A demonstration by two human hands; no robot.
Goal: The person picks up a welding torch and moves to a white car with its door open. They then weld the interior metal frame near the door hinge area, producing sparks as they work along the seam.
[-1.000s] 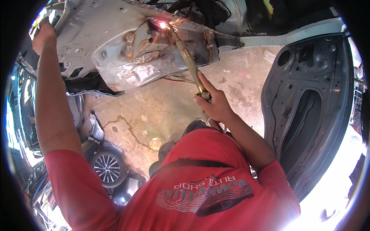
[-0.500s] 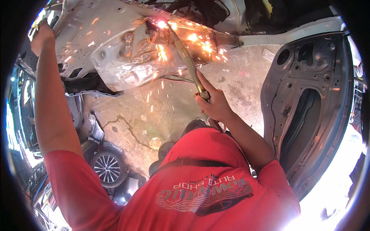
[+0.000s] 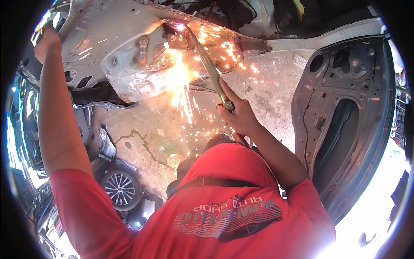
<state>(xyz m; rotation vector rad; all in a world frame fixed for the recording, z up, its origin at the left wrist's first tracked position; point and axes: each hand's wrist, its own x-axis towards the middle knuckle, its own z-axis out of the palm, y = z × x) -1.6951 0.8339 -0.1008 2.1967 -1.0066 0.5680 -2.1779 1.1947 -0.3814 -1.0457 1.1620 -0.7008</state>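
So the right hand (image 3: 239, 116) is closed tight around the cutting torch (image 3: 207, 64), gripping the handle low so the long tube keeps fingers well away from the flame. Its tip sits on the bent car panel (image 3: 129, 56) at about 12 o'clock, with sparks (image 3: 181, 86) raining onto the concrete floor (image 3: 142, 138). The left hand (image 3: 45, 39) at 10 o'clock grips the panel's edge, probably steadying it. Glare hides the cut itself. A bare door shell (image 3: 345, 121) stands at 3 o'clock.

Cracked, stained concrete floor (image 3: 142, 142) in bright daylight, a detached grey car door (image 3: 345, 125) standing at right, a wheel (image 3: 120, 189) lower left.
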